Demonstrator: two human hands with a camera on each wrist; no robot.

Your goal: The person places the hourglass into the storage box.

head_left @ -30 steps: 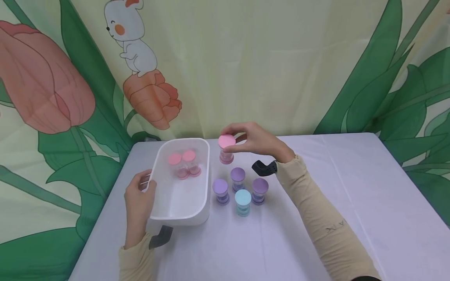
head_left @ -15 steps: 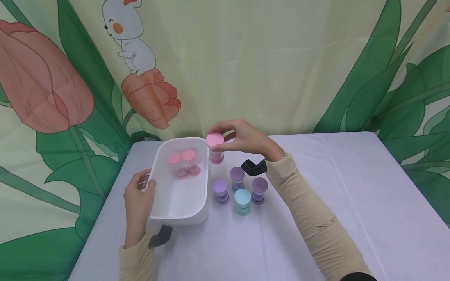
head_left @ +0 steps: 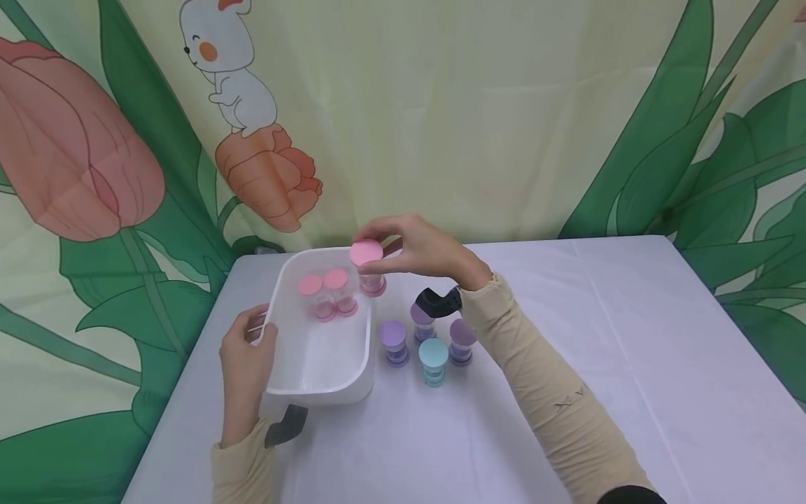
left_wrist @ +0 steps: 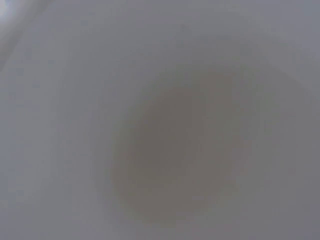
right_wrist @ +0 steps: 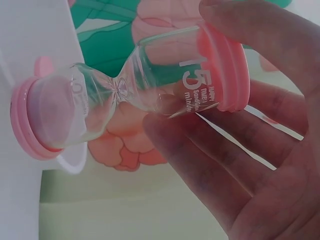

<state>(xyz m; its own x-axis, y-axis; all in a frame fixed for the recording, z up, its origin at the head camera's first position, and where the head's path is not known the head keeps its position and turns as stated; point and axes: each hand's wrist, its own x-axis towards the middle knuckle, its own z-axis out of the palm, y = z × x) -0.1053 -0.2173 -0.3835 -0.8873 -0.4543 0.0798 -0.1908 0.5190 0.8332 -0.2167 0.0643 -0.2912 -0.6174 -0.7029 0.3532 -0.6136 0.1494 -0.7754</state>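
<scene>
My right hand (head_left: 425, 252) pinches a pink-capped sandglass (head_left: 366, 255) by its top cap, at the right rim of a white plastic bin (head_left: 361, 392). In the right wrist view the sandglass (right_wrist: 227, 65) shows clear glass printed "15 minutes", with pale sand in its lower bulb. Thumb and fingers of my left hand (head_left: 247, 367) grip the bin's left side. Two more pink sandglasses, one (head_left: 310, 287) beside the other (head_left: 336, 281), stand inside the bin. The left wrist view is a grey-white blur where no hand can be made out.
Right of the bin stand three purple sandglasses (head_left: 393, 334) and one light-blue sandglass (head_left: 433, 353); my right wrist's black camera mount (head_left: 439, 302) partly covers one purple cap. White cloth covers the table (head_left: 554, 294). Behind it hangs a printed curtain (head_left: 441, 126).
My right hand has carried the pink sandglass left, from beside the bin to its right rim. My left hand and the bin have stayed put.
</scene>
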